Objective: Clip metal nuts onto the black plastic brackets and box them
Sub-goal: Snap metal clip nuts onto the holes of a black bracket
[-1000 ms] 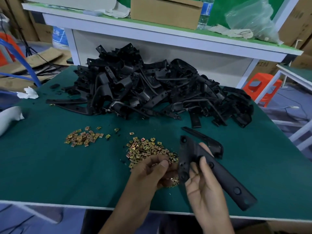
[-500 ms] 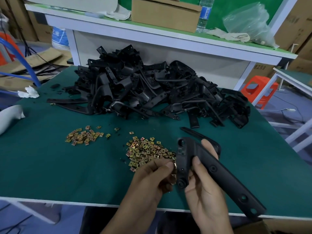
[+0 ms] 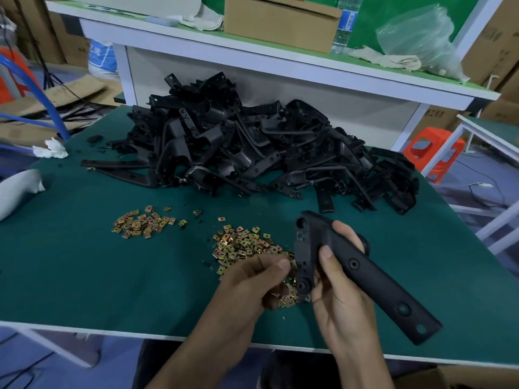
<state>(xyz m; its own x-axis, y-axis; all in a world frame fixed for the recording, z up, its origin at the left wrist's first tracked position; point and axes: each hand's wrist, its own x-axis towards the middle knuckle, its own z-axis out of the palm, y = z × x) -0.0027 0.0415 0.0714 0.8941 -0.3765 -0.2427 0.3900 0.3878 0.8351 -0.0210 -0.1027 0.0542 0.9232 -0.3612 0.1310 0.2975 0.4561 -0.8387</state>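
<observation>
The right hand (image 3: 341, 296) grips the black bracket (image 3: 365, 273) tilted, its end turned toward the left hand (image 3: 252, 284), which cups nuts (image 3: 286, 300) (fingers curled round them), likely for clipping

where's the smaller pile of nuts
In the head view, the smaller nut pile lies left of centre on the green table, left of the bigger nut pile and nearer than the heap of black brackets.

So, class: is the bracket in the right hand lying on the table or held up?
Held up: the right hand grips the bracket, thumb across its face, tilted above the table.
</observation>
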